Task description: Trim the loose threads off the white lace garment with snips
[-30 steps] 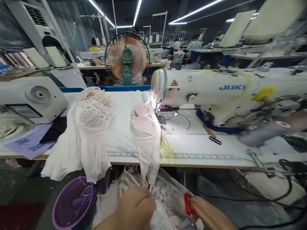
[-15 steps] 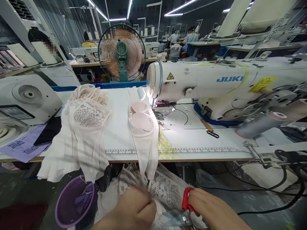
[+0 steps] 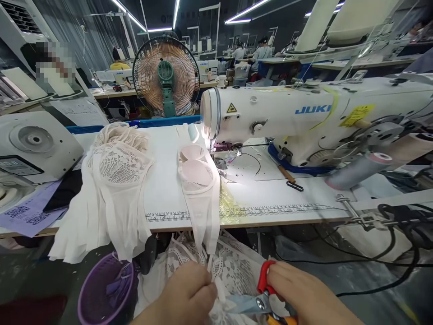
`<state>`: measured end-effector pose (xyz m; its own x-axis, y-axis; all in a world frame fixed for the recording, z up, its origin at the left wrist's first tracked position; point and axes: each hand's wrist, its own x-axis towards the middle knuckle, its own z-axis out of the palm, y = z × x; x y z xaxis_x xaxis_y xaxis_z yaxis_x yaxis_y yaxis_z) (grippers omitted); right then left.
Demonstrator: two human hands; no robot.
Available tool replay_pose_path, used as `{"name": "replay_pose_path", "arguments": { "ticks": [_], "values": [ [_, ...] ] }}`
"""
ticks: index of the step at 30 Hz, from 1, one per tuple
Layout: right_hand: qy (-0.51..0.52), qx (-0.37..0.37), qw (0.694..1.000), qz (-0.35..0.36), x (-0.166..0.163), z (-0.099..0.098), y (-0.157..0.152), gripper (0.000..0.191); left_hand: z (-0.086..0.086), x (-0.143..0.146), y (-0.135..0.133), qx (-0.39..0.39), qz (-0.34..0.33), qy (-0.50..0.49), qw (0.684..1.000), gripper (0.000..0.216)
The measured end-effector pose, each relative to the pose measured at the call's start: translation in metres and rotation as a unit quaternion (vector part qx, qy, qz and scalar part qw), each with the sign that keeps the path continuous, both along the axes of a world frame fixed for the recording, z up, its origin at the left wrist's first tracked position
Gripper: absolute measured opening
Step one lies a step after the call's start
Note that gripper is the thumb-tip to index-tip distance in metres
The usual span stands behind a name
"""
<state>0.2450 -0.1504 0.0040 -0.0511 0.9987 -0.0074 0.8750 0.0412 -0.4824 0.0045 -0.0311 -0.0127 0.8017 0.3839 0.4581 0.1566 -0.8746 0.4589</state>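
At the bottom of the view my left hand (image 3: 187,295) pinches the white lace fabric (image 3: 233,266) lying in my lap below the table edge. My right hand (image 3: 304,293) grips red-handled scissors (image 3: 259,300), their blades pointing left toward the fabric by my left fingers. A stack of pale pink bra cups (image 3: 196,174) with straps hanging over the table edge lies just above my hands. A white lace garment pile (image 3: 115,180) drapes over the table at left.
A white JUKI sewing machine (image 3: 304,117) fills the right of the white table (image 3: 270,203). A purple bin (image 3: 104,293) stands low left. Purple papers (image 3: 27,214), another machine (image 3: 30,144), a fan (image 3: 165,76), and distant workers sit behind.
The scissors have come up into fuller view and their blades now reach toward my left hand. The view has shifted slightly, sliding the table scene leftward.
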Motion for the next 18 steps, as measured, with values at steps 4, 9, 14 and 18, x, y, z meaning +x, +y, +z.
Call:
{"name": "replay_pose_path", "arguments": {
  "ticks": [4,9,14,18],
  "values": [
    [-0.023,-0.035,0.998,0.043,-0.005,-0.001,0.001,0.013,-0.008,0.001,0.002,0.034,-0.011,-0.019,0.999,0.033],
    [-0.02,0.035,0.997,0.072,-0.01,-0.003,0.006,0.022,-0.012,0.006,0.009,0.021,-0.05,-0.067,0.996,0.024],
    [0.044,0.056,0.993,0.097,-0.013,-0.01,0.007,0.023,-0.007,0.005,0.014,-0.066,-0.07,-0.128,0.987,0.015],
    [0.16,0.026,0.986,0.021,-0.022,-0.013,0.013,0.022,0.006,-0.003,0.016,-0.323,-0.018,-0.092,0.942,0.012]
  ]
}}
